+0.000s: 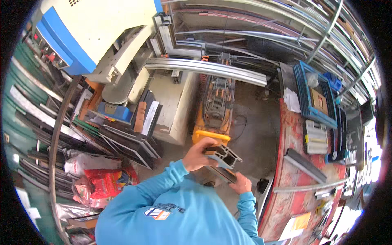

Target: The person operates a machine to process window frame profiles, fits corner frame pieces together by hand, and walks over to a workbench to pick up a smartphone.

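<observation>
In front of my chest, my left hand [198,155] is closed round a short profile piece [225,157] with a hollow, ribbed cut end facing right. My right hand [241,183] lies lower and to the right, its fingers closed on the end of a dark profile bar [222,173] with a brown face. This bar runs up and left, passing just beneath the other piece. Whether the two pieces touch or are joined, I cannot tell. Both forearms are in blue sleeves.
Ahead stands an orange machine [216,102] with motors. A long silver profile [208,69] spans above it. A cream and blue machine [98,36] fills the upper left. To the right, a red patterned table [271,216] carries blue frames [316,92] and a grey profile [305,165]. Bags [108,181] lie left.
</observation>
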`<action>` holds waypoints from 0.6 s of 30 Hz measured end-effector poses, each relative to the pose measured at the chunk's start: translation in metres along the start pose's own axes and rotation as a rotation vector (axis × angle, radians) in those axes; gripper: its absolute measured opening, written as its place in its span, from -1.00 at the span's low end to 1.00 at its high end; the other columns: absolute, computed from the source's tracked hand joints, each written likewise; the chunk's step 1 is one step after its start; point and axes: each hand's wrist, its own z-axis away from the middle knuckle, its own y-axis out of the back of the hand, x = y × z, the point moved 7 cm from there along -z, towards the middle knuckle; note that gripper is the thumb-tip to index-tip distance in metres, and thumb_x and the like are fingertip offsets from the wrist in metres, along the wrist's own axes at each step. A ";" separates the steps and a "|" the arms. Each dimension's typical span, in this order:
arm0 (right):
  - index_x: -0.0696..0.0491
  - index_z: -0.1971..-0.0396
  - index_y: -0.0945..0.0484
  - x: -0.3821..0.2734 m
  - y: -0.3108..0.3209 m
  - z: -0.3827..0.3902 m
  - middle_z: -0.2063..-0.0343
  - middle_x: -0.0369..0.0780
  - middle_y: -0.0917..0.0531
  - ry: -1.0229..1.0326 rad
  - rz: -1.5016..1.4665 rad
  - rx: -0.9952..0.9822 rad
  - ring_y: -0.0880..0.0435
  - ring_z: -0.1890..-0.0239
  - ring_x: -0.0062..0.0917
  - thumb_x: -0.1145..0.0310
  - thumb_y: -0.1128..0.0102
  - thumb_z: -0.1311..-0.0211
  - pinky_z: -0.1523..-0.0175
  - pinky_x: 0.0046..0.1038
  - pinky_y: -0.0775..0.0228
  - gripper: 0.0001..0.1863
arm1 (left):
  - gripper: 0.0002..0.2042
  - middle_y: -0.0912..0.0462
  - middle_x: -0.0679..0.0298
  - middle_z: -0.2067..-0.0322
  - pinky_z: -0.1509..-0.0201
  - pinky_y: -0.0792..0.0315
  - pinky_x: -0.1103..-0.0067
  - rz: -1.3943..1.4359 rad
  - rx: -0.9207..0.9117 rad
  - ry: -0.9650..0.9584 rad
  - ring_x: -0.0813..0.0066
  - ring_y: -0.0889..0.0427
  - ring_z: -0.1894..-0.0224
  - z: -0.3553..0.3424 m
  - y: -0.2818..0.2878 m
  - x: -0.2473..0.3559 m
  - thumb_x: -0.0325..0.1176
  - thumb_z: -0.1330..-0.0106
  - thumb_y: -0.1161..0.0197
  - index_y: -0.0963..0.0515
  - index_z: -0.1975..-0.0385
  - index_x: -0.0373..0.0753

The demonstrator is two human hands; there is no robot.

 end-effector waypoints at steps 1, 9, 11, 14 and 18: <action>0.00 0.36 -0.48 0.009 0.004 -0.007 0.42 -0.11 -0.58 0.016 -0.003 -0.012 -0.56 0.32 -0.20 0.15 -0.31 0.37 0.22 -0.27 -0.38 -0.55 | -0.36 -0.41 0.34 0.17 -0.07 -0.27 0.54 0.036 0.017 -0.006 0.51 -0.37 0.05 -0.006 0.001 0.000 -0.60 0.31 -0.46 -0.35 0.11 -0.22; 0.08 0.22 -0.39 -0.016 0.039 -0.066 0.32 -0.10 -0.54 0.274 -0.183 0.062 -0.51 0.23 -0.17 0.28 -0.26 0.27 0.16 -0.26 -0.35 -0.51 | -0.41 -0.43 0.36 0.17 -0.06 -0.27 0.59 0.026 0.040 -0.037 0.56 -0.39 0.06 -0.046 0.001 0.014 -0.58 0.23 -0.45 -0.36 0.10 -0.22; 0.10 0.22 -0.39 -0.021 0.035 -0.084 0.32 -0.07 -0.53 0.292 -0.172 0.110 -0.49 0.22 -0.13 0.29 -0.26 0.26 0.11 -0.24 -0.32 -0.51 | -0.40 -0.40 0.36 0.14 -0.06 -0.27 0.60 -0.136 -0.019 -0.099 0.55 -0.40 0.06 -0.061 0.001 0.029 -0.55 0.24 -0.46 -0.36 0.10 -0.23; 0.10 0.21 -0.39 -0.052 0.047 -0.114 0.32 -0.06 -0.52 0.331 -0.225 0.194 -0.48 0.23 -0.13 0.34 -0.24 0.27 0.13 -0.22 -0.30 -0.52 | -0.53 -0.38 0.31 0.10 -0.08 -0.23 0.58 -0.099 0.056 -0.204 0.53 -0.35 0.02 -0.077 0.040 0.053 -0.36 0.01 -0.36 -0.36 0.07 -0.26; 0.07 0.18 -0.41 -0.105 0.084 -0.179 0.28 -0.11 -0.52 0.381 -0.268 0.261 -0.48 0.18 -0.20 0.37 -0.23 0.28 0.15 -0.27 -0.26 -0.51 | -0.66 -0.37 0.28 0.08 -0.10 -0.20 0.57 -0.034 0.308 -0.218 0.52 -0.33 -0.01 -0.081 0.124 0.060 -0.26 -0.22 -0.14 -0.38 0.08 -0.30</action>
